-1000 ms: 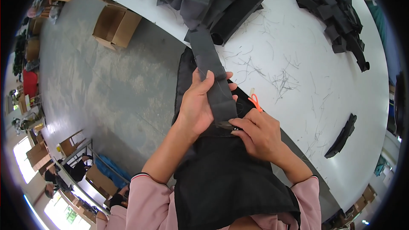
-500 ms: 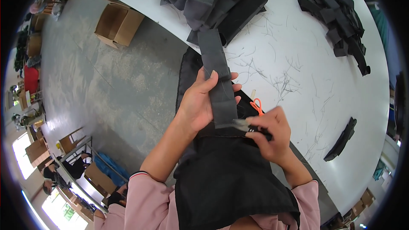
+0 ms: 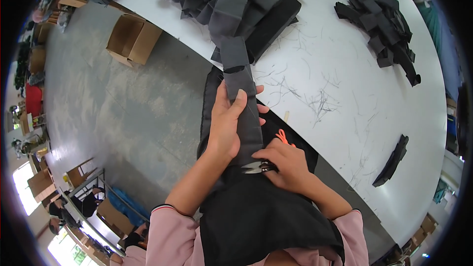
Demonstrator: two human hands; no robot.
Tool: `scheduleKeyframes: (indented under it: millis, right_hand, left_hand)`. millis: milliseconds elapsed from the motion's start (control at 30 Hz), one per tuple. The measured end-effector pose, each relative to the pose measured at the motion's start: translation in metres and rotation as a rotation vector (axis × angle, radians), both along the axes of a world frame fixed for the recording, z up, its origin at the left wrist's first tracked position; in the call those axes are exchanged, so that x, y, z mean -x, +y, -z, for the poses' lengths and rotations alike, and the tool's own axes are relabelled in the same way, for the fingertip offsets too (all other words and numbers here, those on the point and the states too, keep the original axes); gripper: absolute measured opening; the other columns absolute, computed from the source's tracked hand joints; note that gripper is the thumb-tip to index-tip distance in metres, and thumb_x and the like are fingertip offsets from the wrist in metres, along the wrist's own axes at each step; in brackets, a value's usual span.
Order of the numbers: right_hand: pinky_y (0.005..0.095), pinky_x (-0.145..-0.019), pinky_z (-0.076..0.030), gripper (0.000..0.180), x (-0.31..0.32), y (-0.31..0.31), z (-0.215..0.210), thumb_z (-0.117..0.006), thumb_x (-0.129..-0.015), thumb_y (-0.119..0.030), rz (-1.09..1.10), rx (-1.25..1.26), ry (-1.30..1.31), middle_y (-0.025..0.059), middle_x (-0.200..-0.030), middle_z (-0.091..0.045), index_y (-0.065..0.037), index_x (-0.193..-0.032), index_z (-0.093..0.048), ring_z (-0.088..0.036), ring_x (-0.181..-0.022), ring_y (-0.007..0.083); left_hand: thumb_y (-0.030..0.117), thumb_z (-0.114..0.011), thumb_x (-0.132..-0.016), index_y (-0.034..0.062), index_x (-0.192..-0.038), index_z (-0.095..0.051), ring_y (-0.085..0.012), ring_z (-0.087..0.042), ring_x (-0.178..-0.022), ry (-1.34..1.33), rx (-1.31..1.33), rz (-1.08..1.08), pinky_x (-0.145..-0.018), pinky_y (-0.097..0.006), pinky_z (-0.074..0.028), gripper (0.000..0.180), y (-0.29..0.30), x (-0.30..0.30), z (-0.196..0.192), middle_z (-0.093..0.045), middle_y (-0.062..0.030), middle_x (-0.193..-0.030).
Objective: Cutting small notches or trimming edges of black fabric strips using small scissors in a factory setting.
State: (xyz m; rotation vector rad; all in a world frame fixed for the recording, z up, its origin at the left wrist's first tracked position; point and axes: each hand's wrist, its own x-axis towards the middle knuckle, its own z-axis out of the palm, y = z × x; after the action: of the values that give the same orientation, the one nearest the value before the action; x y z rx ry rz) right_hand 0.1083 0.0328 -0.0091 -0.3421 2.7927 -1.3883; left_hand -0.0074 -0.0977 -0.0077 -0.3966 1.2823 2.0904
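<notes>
My left hand (image 3: 229,118) is closed around a long dark grey fabric strip (image 3: 244,133), thumb on top and fingertips showing at its right side. The strip runs from the pile's edge on the table down to my lap. At its lower end my right hand (image 3: 286,162) grips a pair of thread snips (image 3: 256,167) with a dark handle. The snips' metal blades point left, beside the strip's end and over my black apron (image 3: 266,216). An orange looped thing (image 3: 282,137) shows just behind my right hand; its kind is unclear.
A big heap of dark fabric strips (image 3: 231,0) covers the white table's (image 3: 315,69) far left. A smaller bundle (image 3: 382,24) lies far right, a lone folded strip (image 3: 391,160) nearer. Loose threads (image 3: 322,101) are scattered between. An open cardboard box (image 3: 133,39) stands on the floor.
My right hand has moved down and left with the snips, to the strip's lower end. My left hand and the strip have shifted slightly down and left.
</notes>
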Motion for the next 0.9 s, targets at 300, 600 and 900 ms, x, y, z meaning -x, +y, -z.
scheduleKeyframes:
  millis: [300, 600, 900]
  right_hand:
    - [0.0287, -0.053, -0.040, 0.035, 0.006, 0.016, -0.004, -0.076, -0.065, -0.007, 0.328, -0.126, 0.162, 0.0032, -0.080, -0.056, -0.009, -0.098, -0.066, -0.052, -0.059, 0.0182]
    - [0.0267, -0.050, -0.037, 0.037, 0.010, 0.018, -0.004, -0.076, -0.062, -0.008, 0.298, -0.215, 0.269, 0.0011, -0.076, -0.054, -0.010, -0.097, -0.067, -0.047, -0.056, 0.0169]
    - [0.0268, -0.049, -0.035, 0.032, 0.011, 0.018, -0.006, -0.075, -0.064, -0.010, 0.278, -0.186, 0.260, -0.0004, -0.071, -0.052, -0.009, -0.094, -0.067, -0.046, -0.054, 0.0156]
  left_hand:
    - [0.023, -0.050, -0.096, 0.0073, -0.130, -0.034, -0.0222, -0.065, -0.081, -0.005, -0.050, -0.023, -0.062, -0.032, -0.054, 0.041, -0.003, 0.002, -0.001, -0.058, -0.0168, -0.116]
    - [0.023, -0.049, -0.096, 0.0068, -0.131, -0.033, -0.0226, -0.065, -0.082, -0.021, -0.044, 0.021, -0.063, -0.032, -0.055, 0.041, -0.001, 0.002, -0.004, -0.058, -0.0173, -0.115]
    - [0.023, -0.049, -0.096, 0.0076, -0.136, -0.028, -0.0223, -0.065, -0.081, -0.015, -0.047, 0.052, -0.063, -0.032, -0.055, 0.047, 0.001, -0.002, -0.002, -0.058, -0.0178, -0.115]
